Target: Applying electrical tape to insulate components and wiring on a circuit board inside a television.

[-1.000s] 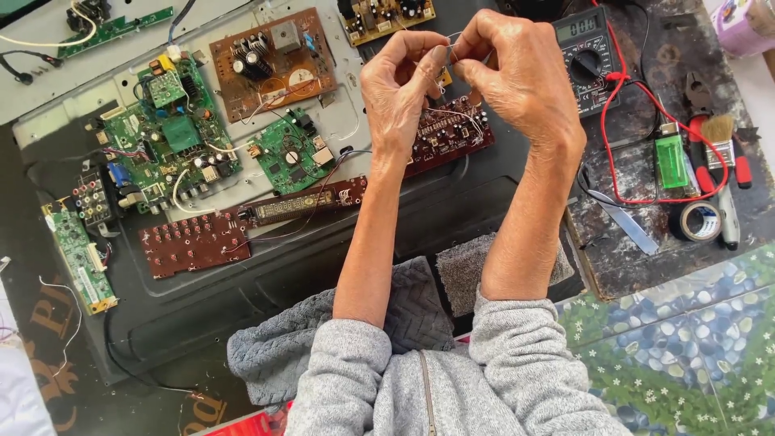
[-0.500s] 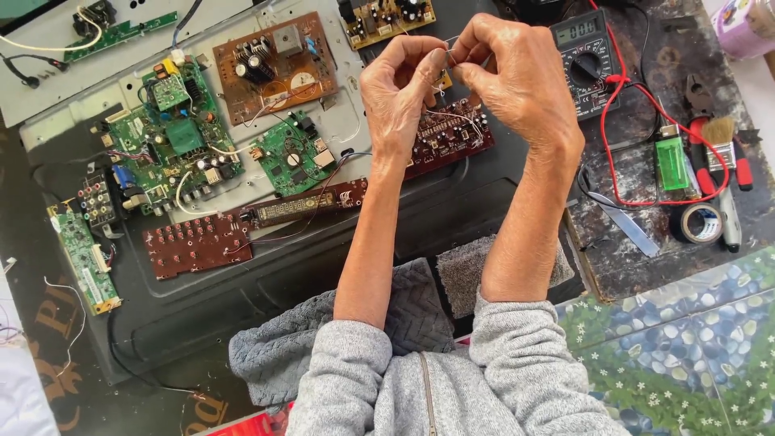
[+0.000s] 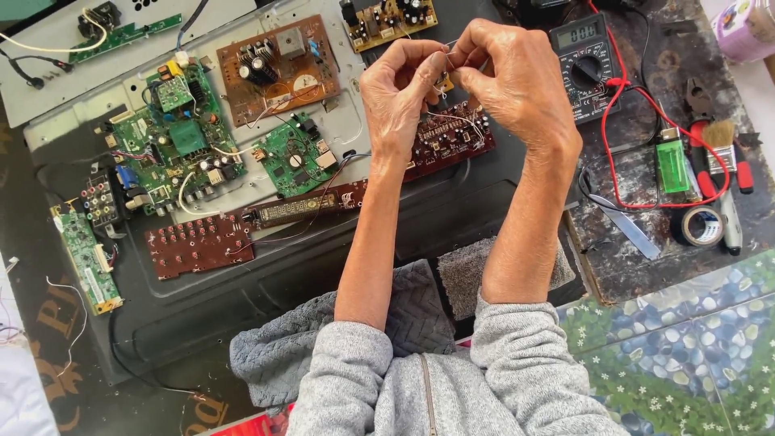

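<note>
Across the dark tabletop's far edge the circuit boards lie exposed, and your left hand [image 3: 401,97] and right hand [image 3: 517,77] both pinch a thin silvery wire [image 3: 449,50] above the reddish-brown circuit board [image 3: 442,137], work seemingly midway, nothing yet joined.

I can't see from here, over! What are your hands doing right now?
Left hand and right hand raised together, pinching a thin wire. Circuit boards spread beneath. Multimeter at right, nothing blocking.

Both forearms raised side by side, grey sleeves pushed back to the elbows. Left hand [image 3: 397,93] and right hand [image 3: 517,81] held close together, fingers curled inward, fingertips pinched and nearly meeting, backs turned toward the camera, wrists slightly bent.
</note>
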